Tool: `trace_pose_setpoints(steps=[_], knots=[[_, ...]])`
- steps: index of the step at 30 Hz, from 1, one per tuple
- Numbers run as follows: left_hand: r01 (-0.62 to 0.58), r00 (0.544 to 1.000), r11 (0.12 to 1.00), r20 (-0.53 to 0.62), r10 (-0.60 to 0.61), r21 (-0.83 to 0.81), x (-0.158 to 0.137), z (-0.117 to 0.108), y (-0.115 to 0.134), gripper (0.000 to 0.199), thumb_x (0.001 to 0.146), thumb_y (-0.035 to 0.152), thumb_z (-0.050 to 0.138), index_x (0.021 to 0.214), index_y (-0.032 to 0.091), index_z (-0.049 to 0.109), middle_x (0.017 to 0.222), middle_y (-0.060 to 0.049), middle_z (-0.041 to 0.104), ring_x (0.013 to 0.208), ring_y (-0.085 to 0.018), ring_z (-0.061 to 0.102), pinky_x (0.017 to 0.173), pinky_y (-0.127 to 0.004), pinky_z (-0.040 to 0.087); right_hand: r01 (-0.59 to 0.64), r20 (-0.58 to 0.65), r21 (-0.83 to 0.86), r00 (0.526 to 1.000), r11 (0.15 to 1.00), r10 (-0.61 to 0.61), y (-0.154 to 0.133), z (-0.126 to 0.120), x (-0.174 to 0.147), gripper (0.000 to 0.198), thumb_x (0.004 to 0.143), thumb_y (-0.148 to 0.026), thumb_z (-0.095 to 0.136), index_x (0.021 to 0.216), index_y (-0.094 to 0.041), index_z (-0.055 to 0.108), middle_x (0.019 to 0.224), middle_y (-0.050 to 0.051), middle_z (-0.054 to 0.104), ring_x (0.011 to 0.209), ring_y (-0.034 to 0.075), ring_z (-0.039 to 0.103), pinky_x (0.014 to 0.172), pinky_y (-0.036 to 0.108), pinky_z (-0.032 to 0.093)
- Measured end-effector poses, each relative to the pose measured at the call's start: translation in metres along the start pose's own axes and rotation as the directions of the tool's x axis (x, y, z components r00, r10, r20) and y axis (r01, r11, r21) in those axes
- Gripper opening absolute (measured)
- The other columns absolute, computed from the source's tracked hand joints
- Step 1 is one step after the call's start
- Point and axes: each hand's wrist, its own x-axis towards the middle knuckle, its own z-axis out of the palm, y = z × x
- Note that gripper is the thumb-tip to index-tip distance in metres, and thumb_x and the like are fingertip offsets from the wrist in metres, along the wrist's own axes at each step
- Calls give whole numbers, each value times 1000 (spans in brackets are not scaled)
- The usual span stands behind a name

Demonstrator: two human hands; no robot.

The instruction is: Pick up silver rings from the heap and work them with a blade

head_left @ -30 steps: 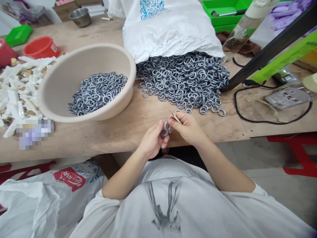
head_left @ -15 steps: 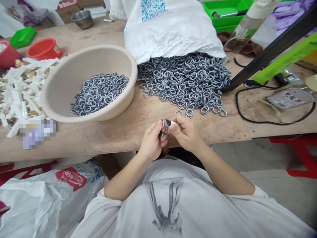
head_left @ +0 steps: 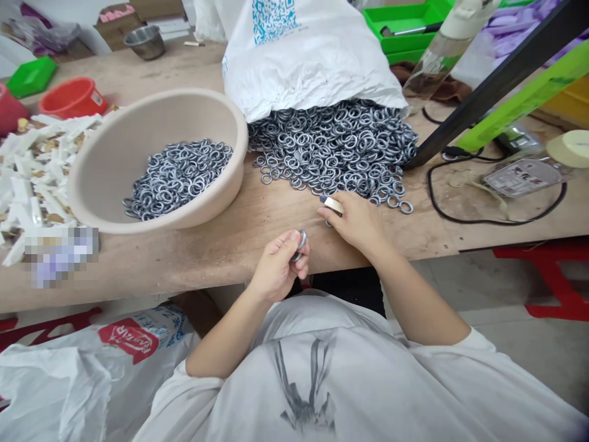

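My left hand (head_left: 275, 267) is closed on grey rings (head_left: 302, 238), pinched between thumb and fingers just above the table's front edge; how many it holds I cannot tell. In my right hand (head_left: 361, 226) is a small tool with a pale handle and a dark tip (head_left: 333, 205), gripped between thumb and fingers. That hand is at the near edge of a heap of grey rings (head_left: 340, 144) and covers a few of them. The heap spills from the mouth of a white sack (head_left: 308, 67). To the left, a beige basin (head_left: 156, 113) holds many more such rings.
White strips (head_left: 27, 184) lie piled at the far left beside a red bowl (head_left: 73, 98). A dark post (head_left: 488, 92), a black cable (head_left: 464, 218) and a clear bottle (head_left: 437, 61) stand or lie on the right. Below the table is a white plastic bag (head_left: 92, 362).
My right hand has moved away from the left one, forward and right to the ring heap, with the tool in it. My left hand still holds rings. The view has shifted slightly.
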Motion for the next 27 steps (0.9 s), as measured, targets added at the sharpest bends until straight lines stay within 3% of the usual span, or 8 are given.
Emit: trace_pose_setpoints(steps=[2, 5, 9, 13, 18, 21, 24, 27], knots=[[-4, 1000, 1000, -23, 4, 11, 4, -6, 3, 36, 74, 42, 83, 75, 12, 63, 74, 1, 58, 52, -3, 48, 44, -14, 50, -26, 33, -134, 999, 991, 30, 4, -2, 6, 31, 87, -46, 69, 105, -21, 72, 105, 10, 69, 82, 25, 61, 63, 31, 31], [-8, 997, 1000, -75, 9, 12, 11, -16, 8, 28, 74, 31, 82, 91, 13, 69, 83, -1, 65, 60, -6, 59, 55, -18, 59, -37, 66, -139, 997, 990, 47, 3, -5, 10, 29, 85, -39, 73, 107, -20, 73, 109, 11, 69, 88, 26, 63, 67, 32, 36], [5, 984, 1000, -180, -4, 4, 17, -20, 8, 16, 78, 25, 72, 88, 12, 69, 82, -2, 66, 60, -8, 63, 53, -20, 60, -17, -2, 242, 1000, 970, 18, -5, -2, 7, 16, 81, -32, 76, 88, -19, 72, 87, 4, 70, 79, 21, 61, 68, 31, 39], [-9, 981, 1000, -195, 11, 9, 18, -11, -3, 34, 84, 45, 70, 88, 12, 67, 81, -4, 64, 60, -10, 62, 46, -20, 55, 30, -131, 707, 988, 707, 88, -29, 10, -16, 23, 80, -40, 76, 77, -20, 64, 70, -2, 66, 65, 15, 58, 62, 28, 43], [-125, 977, 991, -167, 132, 54, 19, -1, -16, 49, 75, 60, 77, 79, 18, 53, 56, 5, 51, 43, -5, 44, 36, -13, 35, -135, 85, 903, 987, 408, 138, -57, 24, -42, 33, 80, -52, 75, 82, -24, 58, 52, -6, 61, 43, 15, 57, 44, 28, 47], [-140, 972, 989, -181, 147, 51, 20, -1, -18, 53, 71, 61, 80, 78, 19, 48, 56, 7, 47, 44, -4, 41, 36, -12, 29, -180, 145, 949, 978, 259, 147, -65, 25, -48, 39, 76, -57, 76, 81, -25, 55, 51, -6, 62, 40, 15, 57, 38, 27, 48], [-107, 978, 993, -174, 114, 48, 22, -3, -19, 53, 70, 60, 81, 84, 20, 50, 61, 8, 48, 44, -3, 39, 35, -12, 27, -217, 190, 959, 970, 184, 155, -70, 26, -51, 42, 74, -60, 76, 79, -25, 54, 50, -6, 59, 37, 14, 55, 35, 26, 46], [-120, 976, 990, -176, 130, 69, 24, -6, -20, 49, 72, 57, 81, 86, 20, 52, 60, 9, 46, 41, -3, 35, 34, -12, 25, -255, 237, 945, 966, 205, 108, -68, 28, -51, 42, 74, -61, 75, 80, -24, 55, 52, -6, 59, 41, 14, 56, 40, 28, 49]])
